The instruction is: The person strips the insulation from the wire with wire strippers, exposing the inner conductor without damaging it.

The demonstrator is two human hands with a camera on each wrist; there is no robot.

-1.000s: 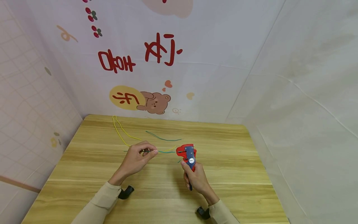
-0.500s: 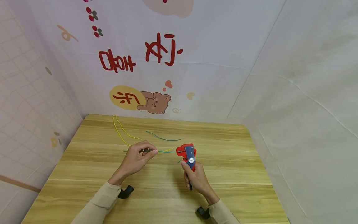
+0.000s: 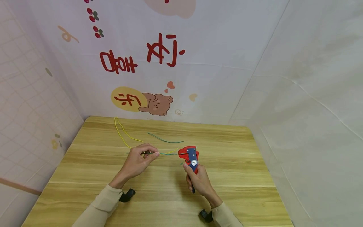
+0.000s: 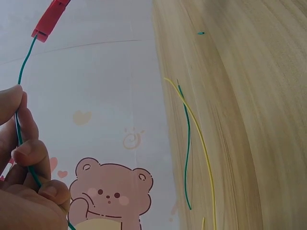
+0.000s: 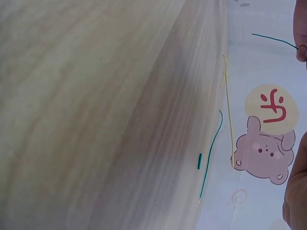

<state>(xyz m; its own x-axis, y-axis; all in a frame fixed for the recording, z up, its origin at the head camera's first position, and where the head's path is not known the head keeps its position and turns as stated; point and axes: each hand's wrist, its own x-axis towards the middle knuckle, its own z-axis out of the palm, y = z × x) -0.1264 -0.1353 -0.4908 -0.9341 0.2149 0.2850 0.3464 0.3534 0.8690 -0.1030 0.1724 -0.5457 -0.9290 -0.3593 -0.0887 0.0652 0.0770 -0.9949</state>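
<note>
My left hand pinches a green wire between thumb and fingers above the table. The wire's tail sticks out left of the hand. In the left wrist view the same wire runs along the curled fingers, its far end entering the red tip of the wire stripper. My right hand grips the handles of this red and blue wire stripper, held upright with its mouth facing left. Only the edge of the right hand shows in the right wrist view; the tool is out of sight there.
A second green wire, its end bared, lies behind the hands. Yellow wire lies looped at the table's back left and passes behind the left hand. A short green offcut rests beside the stripper. Printed cloth walls surround the wooden table.
Almost nothing differs. The stripper and the green wire have shifted very slightly left; both hands keep their hold.
</note>
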